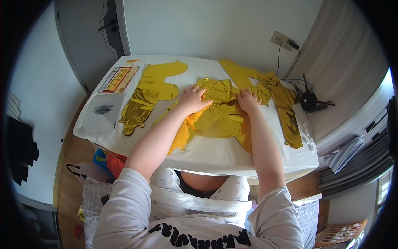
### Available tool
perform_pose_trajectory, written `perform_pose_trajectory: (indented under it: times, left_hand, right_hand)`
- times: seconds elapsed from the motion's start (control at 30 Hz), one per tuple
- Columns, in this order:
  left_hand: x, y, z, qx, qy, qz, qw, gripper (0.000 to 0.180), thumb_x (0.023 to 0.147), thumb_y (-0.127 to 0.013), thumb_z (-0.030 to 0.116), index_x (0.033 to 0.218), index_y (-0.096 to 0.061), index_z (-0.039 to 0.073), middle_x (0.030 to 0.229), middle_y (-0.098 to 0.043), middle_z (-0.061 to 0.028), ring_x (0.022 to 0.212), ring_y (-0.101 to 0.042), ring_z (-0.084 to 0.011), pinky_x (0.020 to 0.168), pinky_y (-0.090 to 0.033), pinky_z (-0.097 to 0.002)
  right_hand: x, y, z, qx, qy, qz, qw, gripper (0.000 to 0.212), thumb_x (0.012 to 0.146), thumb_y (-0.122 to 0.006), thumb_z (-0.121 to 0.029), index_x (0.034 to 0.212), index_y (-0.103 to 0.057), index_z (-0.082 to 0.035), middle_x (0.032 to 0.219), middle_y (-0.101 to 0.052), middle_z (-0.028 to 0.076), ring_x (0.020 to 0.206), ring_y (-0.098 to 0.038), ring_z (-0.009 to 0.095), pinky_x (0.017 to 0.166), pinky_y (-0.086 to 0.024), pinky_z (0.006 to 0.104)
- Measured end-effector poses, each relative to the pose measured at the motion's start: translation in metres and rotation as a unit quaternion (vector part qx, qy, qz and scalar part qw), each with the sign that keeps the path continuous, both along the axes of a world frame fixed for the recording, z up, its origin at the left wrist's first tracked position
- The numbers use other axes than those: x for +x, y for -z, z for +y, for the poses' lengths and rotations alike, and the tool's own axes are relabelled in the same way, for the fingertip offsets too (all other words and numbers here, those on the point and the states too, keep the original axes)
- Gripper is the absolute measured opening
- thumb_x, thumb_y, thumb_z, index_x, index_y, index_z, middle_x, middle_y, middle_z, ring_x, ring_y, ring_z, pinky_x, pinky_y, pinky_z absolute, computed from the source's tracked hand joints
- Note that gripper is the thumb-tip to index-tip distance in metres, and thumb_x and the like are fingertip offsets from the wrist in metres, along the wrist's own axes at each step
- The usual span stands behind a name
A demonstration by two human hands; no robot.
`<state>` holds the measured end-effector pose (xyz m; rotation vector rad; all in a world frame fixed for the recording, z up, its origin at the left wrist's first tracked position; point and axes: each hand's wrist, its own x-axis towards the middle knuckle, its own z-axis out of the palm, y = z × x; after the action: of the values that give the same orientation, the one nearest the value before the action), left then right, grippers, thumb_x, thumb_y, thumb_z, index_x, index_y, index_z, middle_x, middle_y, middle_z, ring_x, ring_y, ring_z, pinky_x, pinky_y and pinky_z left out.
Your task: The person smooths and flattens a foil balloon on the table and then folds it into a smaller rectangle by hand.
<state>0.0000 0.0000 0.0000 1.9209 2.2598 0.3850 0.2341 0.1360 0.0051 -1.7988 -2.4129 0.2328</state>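
Observation:
A flat gold foil balloon (219, 120) lies wrinkled across the middle of the white-covered table. Near its left upper part my left hand (193, 99) presses down on it, fingers spread and thumb apart. My right hand (248, 100) rests on the balloon's right side with its fingers stretched out. Neither hand grips it visibly. Along the left lies a second gold foil balloon (152, 91) with a curvy outline, uninflated. A third, long-limbed gold foil balloon (286, 112) stretches over the right side of the table, partly creased.
The white tablecloth (207, 159) covers the table. At the left lie a printed flat package (119, 79) and a clear plastic sheet (104, 110). A black fan-like stand (309, 99) with cables is at the right, near small white rings (309, 139). A red bag (115, 163) hangs below the left edge.

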Motion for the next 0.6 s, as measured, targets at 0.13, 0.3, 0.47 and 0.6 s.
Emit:
perform_pose_trajectory:
  times: [0.13, 0.3, 0.47, 0.6]
  left_hand:
    - [0.0011, -0.002, -0.0019, -0.002, -0.003, 0.0, 1.0, 0.083, 0.095, -0.052, 0.069, 0.159, -0.038, 0.018, 0.169, -0.027, -0.0148, 0.157, -0.021, -0.0337, 0.127, -0.018, -0.0521]
    - [0.0007, -0.0027, -0.0031, -0.004, -0.006, 0.004, 1.0, 0.083, 0.095, -0.052, 0.069, 0.159, -0.038, 0.018, 0.169, -0.027, -0.0145, 0.157, -0.021, -0.033, 0.127, -0.018, -0.0521]
    - [0.0032, -0.0055, -0.0035, -0.01, -0.005, 0.0, 1.0, 0.083, 0.096, -0.051, 0.069, 0.16, -0.038, 0.018, 0.169, -0.026, -0.0142, 0.157, -0.021, -0.0325, 0.127, -0.018, -0.0517]
    - [0.0023, -0.0039, -0.0038, -0.009, -0.008, 0.002, 1.0, 0.083, 0.096, -0.051, 0.069, 0.16, -0.038, 0.018, 0.169, -0.026, -0.014, 0.158, -0.02, -0.0323, 0.128, -0.017, -0.0515]
  right_hand:
    - [-0.0001, 0.0004, -0.0016, 0.004, 0.001, 0.001, 1.0, 0.066, 0.103, -0.039, -0.062, 0.16, -0.037, -0.028, 0.171, -0.024, 0.0, 0.158, -0.016, 0.033, 0.124, -0.012, 0.0662]
    - [-0.0014, -0.0019, -0.0044, 0.0, 0.001, 0.003, 1.0, 0.066, 0.104, -0.039, -0.061, 0.16, -0.036, -0.028, 0.171, -0.024, 0.0, 0.159, -0.016, 0.032, 0.124, -0.011, 0.0661]
    - [0.0005, -0.0013, -0.0026, 0.0, 0.004, 0.0, 1.0, 0.066, 0.104, -0.039, -0.061, 0.161, -0.035, -0.028, 0.171, -0.023, 0.0, 0.159, -0.015, 0.032, 0.125, -0.01, 0.0652]
    - [-0.0011, -0.0015, -0.0032, -0.004, 0.003, -0.002, 1.0, 0.067, 0.104, -0.039, -0.061, 0.161, -0.035, -0.028, 0.171, -0.023, -0.001, 0.159, -0.015, 0.032, 0.125, -0.01, 0.0649]
